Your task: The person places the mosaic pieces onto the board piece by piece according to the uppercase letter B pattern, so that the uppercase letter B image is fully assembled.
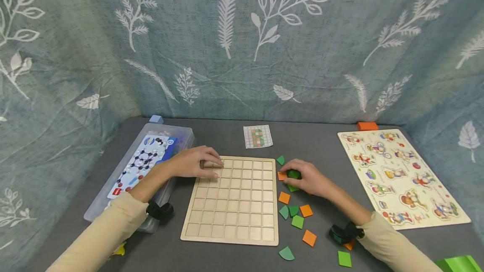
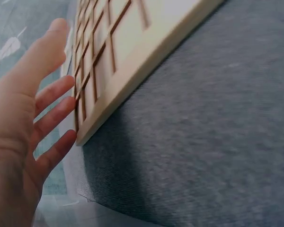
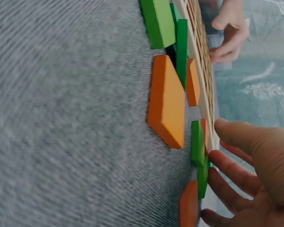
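While the right hand (image 1: 308, 178) curls its fingers around a green tile (image 1: 293, 174) just off the right edge of a wooden grid board (image 1: 232, 200), the left hand (image 1: 196, 162) lies with relaxed, straight fingers on the board's far left corner, holding nothing. An orange tile (image 1: 282, 176) sits against the green one, between the right hand and the board's edge, and a second green piece (image 1: 293, 188) shows beneath the hand. The right wrist view shows the fingertips (image 3: 222, 176) at a green tile standing on edge, though the blur there makes the exact pinch hard to read. The left wrist view shows the left hand's fingers (image 2: 57, 118) spread beside the board's corner (touching or a shade apart, it cannot be told). More green and orange tiles (image 1: 297, 217) lie scattered on the grey surface (image 1: 321, 146) nearer the person, to the right of the board. Beyond the board lies a small pattern card (image 1: 258, 136). A clear plastic box (image 1: 113, 192) with a printed sheet stands to the left; a picture puzzle board (image 1: 402, 177) lies well to the right. A leaf-printed curtain (image 1: 242, 41) hangs behind.
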`<state>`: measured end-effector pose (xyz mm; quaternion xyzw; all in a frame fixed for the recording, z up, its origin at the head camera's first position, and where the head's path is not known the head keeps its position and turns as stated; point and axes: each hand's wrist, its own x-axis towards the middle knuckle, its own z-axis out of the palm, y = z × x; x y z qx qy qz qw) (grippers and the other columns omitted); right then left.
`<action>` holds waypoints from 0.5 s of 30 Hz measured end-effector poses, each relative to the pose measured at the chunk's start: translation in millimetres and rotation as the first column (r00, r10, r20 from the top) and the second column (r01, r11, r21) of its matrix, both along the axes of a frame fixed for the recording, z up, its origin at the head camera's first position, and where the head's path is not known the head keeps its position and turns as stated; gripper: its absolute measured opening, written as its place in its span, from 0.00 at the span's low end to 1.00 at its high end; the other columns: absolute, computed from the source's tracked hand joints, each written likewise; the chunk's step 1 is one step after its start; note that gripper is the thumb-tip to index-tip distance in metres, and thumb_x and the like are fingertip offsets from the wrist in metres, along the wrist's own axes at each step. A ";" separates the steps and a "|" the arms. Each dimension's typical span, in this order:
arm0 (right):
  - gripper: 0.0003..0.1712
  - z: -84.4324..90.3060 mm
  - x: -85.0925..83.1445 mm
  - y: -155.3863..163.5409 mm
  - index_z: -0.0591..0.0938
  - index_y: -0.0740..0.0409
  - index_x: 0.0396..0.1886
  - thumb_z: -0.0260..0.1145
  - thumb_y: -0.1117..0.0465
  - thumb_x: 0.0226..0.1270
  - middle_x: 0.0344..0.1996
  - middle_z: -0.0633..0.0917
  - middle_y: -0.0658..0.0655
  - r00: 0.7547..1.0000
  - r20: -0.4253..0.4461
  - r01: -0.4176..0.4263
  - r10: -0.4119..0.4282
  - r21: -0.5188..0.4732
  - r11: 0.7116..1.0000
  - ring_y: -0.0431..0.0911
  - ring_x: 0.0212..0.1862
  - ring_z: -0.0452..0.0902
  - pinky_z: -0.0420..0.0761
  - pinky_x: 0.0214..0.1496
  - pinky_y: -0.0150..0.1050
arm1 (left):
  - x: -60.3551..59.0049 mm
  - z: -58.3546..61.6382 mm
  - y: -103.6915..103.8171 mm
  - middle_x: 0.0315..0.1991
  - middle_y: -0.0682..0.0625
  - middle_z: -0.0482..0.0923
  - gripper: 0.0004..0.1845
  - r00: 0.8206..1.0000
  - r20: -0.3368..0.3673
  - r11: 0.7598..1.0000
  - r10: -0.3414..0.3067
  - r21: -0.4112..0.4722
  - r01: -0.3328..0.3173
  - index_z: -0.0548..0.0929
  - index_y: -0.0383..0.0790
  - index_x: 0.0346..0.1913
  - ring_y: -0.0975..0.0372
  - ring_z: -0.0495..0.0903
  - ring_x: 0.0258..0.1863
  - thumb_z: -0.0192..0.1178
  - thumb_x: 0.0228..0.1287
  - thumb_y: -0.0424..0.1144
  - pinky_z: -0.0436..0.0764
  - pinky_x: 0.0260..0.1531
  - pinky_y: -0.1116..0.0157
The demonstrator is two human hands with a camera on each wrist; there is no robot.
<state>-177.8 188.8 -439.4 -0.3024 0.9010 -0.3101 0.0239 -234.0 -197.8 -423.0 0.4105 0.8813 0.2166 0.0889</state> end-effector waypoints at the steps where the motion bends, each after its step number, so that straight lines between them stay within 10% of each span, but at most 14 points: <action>1: 0.14 -0.3 0.0 0.5 0.84 0.55 0.48 0.70 0.60 0.63 0.47 0.84 0.54 1.000 -0.002 0.002 -0.002 0.004 1.000 0.51 0.50 0.80 0.78 0.53 0.48 | 1.0 -0.3 0.9 0.54 0.57 0.79 0.22 1.000 -0.020 1.000 -0.016 -0.014 0.015 0.85 0.56 0.53 0.64 0.76 0.45 0.67 0.57 0.57 0.75 0.39 0.65; 15: 0.11 -3.0 0.3 1.5 0.86 0.54 0.46 0.69 0.63 0.63 0.46 0.84 0.56 1.000 -0.001 -0.002 0.002 0.055 0.999 0.53 0.50 0.79 0.78 0.50 0.49 | -6.2 -5.4 9.5 0.46 0.54 0.77 0.28 0.980 -0.167 0.994 -0.107 -0.049 0.100 0.84 0.49 0.56 0.68 0.64 0.32 0.69 0.54 0.57 0.66 0.34 0.70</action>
